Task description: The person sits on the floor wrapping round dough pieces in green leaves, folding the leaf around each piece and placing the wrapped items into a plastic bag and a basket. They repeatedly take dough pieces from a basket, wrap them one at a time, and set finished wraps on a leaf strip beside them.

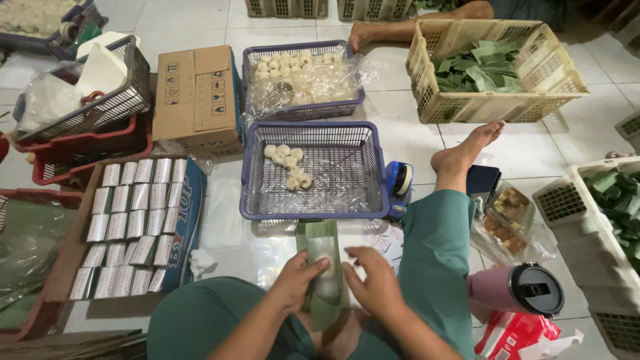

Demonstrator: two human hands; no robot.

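Note:
I sit on a tiled floor with a long green leaf strip (323, 248) in front of me. My left hand (295, 278) and my right hand (377, 281) both grip it from either side, folding it around a pale round ball that shows at its middle. Just beyond the leaf stands a purple plastic basket (313, 207) lined with clear film, holding several pale round balls (289, 165). A second purple basket (305, 107) behind it holds many more under plastic wrap.
A cardboard tray of wrapped white packets (133, 223) lies at left, a closed carton (197, 93) behind it. A blue tape dispenser (400, 183) sits right of the basket. A tan crate of folded green leaves (493, 70), another person's foot (363, 33), and a pink tumbler (517, 288) are at right.

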